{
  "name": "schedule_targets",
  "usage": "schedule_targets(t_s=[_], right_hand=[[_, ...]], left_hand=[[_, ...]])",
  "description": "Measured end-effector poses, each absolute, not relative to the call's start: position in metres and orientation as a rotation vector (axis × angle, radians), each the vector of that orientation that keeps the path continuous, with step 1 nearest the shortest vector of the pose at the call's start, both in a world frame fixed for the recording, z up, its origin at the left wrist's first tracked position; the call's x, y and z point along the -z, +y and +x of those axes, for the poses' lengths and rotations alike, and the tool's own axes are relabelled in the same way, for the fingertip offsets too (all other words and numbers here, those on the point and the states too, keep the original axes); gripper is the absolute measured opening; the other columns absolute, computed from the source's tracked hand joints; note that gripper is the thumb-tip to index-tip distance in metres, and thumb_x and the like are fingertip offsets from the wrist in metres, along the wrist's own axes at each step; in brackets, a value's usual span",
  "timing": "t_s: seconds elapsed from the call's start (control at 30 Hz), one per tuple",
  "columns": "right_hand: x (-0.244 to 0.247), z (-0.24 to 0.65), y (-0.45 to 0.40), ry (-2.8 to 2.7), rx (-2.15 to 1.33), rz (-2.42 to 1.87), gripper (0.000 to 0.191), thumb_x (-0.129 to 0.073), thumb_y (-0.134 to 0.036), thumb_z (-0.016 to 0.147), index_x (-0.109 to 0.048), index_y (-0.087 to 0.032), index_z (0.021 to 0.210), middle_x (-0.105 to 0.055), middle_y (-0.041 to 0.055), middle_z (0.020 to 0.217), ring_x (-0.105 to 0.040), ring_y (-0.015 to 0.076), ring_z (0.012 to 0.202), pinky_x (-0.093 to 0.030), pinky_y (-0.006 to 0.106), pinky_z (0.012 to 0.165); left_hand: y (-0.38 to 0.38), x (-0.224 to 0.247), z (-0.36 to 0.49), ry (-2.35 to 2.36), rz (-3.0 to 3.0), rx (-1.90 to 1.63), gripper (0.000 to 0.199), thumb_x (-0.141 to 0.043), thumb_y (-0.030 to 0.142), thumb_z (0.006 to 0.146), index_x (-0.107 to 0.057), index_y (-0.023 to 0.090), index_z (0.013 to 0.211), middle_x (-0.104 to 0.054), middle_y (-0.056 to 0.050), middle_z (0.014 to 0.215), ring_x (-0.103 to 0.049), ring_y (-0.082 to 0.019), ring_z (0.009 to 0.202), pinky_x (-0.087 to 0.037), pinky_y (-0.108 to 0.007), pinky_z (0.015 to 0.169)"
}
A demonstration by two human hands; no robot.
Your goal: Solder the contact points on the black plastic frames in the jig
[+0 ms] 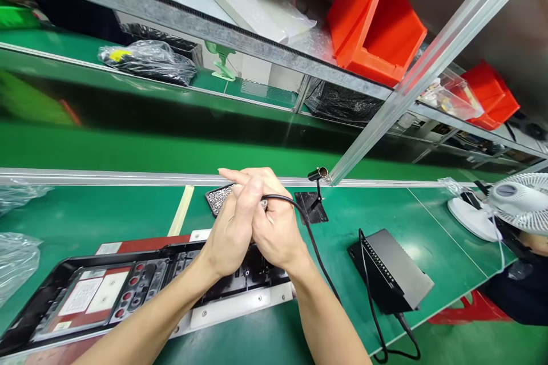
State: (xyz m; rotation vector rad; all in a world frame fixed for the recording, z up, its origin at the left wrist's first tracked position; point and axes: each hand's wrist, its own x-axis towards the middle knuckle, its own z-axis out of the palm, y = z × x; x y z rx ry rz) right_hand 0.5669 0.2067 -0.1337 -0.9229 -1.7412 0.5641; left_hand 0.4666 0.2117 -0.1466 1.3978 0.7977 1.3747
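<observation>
Green surface carries a long black device housing in a white-edged fixture, lying directly beneath both hands. Judged rigid but thin-walled plastic; best held by its long edges, clear of the red buttons. Left hand and right hand are clasped together, each grip closed around a slim corded tool, light and stiff. Screw tray sits just beyond. Label panels are too small to read.
</observation>
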Motion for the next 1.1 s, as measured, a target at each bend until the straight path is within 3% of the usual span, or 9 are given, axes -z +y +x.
schedule_targets(t_s=[0.13, 0.27, 0.37, 0.53, 0.77, 0.97, 1.1], right_hand=[[0.129, 0.568, 0.202, -1.811, -0.440, -1.035, 0.038, -0.048, -0.043, 0.108, -0.067, -0.034, 0.140, -0.054, 0.0085, 0.146, -0.055, 0.0196, 0.135, -0.050, 0.039, 0.115], [0.123, 0.569, 0.197, -1.871, -0.385, -1.118, 0.042, -0.045, -0.045, 0.109, -0.061, -0.038, 0.147, -0.043, 0.0049, 0.159, -0.042, 0.0225, 0.147, -0.046, 0.043, 0.120], [0.122, 0.571, 0.197, -1.883, -0.368, -1.098, 0.039, -0.050, -0.041, 0.108, -0.062, -0.041, 0.145, -0.048, 0.0041, 0.156, -0.043, 0.0250, 0.147, -0.044, 0.048, 0.121], [0.124, 0.570, 0.200, -1.859, -0.400, -0.983, 0.034, -0.055, -0.033, 0.107, -0.069, -0.037, 0.137, -0.067, 0.0017, 0.139, -0.052, 0.0228, 0.142, -0.040, 0.047, 0.124], [0.130, 0.562, 0.207, -1.691, -0.589, -0.741, 0.027, -0.054, -0.026, 0.106, -0.075, -0.023, 0.122, -0.072, 0.0067, 0.130, -0.067, 0.0183, 0.122, -0.056, 0.036, 0.108], [0.132, 0.563, 0.210, -1.696, -0.620, -0.771, 0.024, -0.056, -0.031, 0.105, -0.079, -0.027, 0.110, -0.072, 0.0036, 0.104, -0.069, 0.0146, 0.095, -0.059, 0.031, 0.086], [0.130, 0.565, 0.211, -1.746, -0.622, -0.833, 0.024, -0.058, -0.036, 0.105, -0.079, -0.030, 0.115, -0.072, 0.0028, 0.101, -0.066, 0.0146, 0.087, -0.058, 0.031, 0.081]], left_hand=[[0.208, 0.130, 0.459, 0.764, 1.513, -1.242, 0.052, -0.048, 0.058, 0.104, -0.070, 0.019, 0.078, -0.067, -0.005, 0.075, -0.065, -0.021, 0.074, -0.052, -0.031, 0.066], [0.203, 0.116, 0.456, 0.814, 1.526, -1.187, 0.041, -0.059, 0.053, 0.100, -0.072, 0.019, 0.081, -0.069, -0.003, 0.075, -0.068, -0.021, 0.076, -0.055, -0.030, 0.067], [0.202, 0.116, 0.461, 0.790, 1.532, -1.209, 0.038, -0.062, 0.053, 0.098, -0.074, 0.019, 0.085, -0.069, -0.003, 0.077, -0.069, -0.021, 0.077, -0.057, -0.030, 0.071], [0.203, 0.127, 0.471, 0.698, 1.425, -1.348, 0.045, -0.052, 0.056, 0.103, -0.070, 0.020, 0.083, -0.066, -0.004, 0.076, -0.066, -0.020, 0.076, -0.055, -0.032, 0.067], [0.204, 0.134, 0.471, 0.773, 1.474, -1.418, 0.059, -0.041, 0.065, 0.105, -0.062, 0.020, 0.072, -0.058, -0.003, 0.069, -0.059, -0.017, 0.068, -0.047, -0.032, 0.059], [0.207, 0.134, 0.473, 0.760, 1.438, -1.484, 0.055, -0.041, 0.061, 0.106, -0.057, 0.020, 0.073, -0.055, -0.002, 0.077, -0.056, -0.016, 0.074, -0.049, -0.033, 0.068], [0.208, 0.134, 0.473, 0.749, 1.463, -1.493, 0.055, -0.038, 0.059, 0.108, -0.056, 0.020, 0.073, -0.055, -0.002, 0.077, -0.056, -0.017, 0.075, -0.048, -0.034, 0.071]])
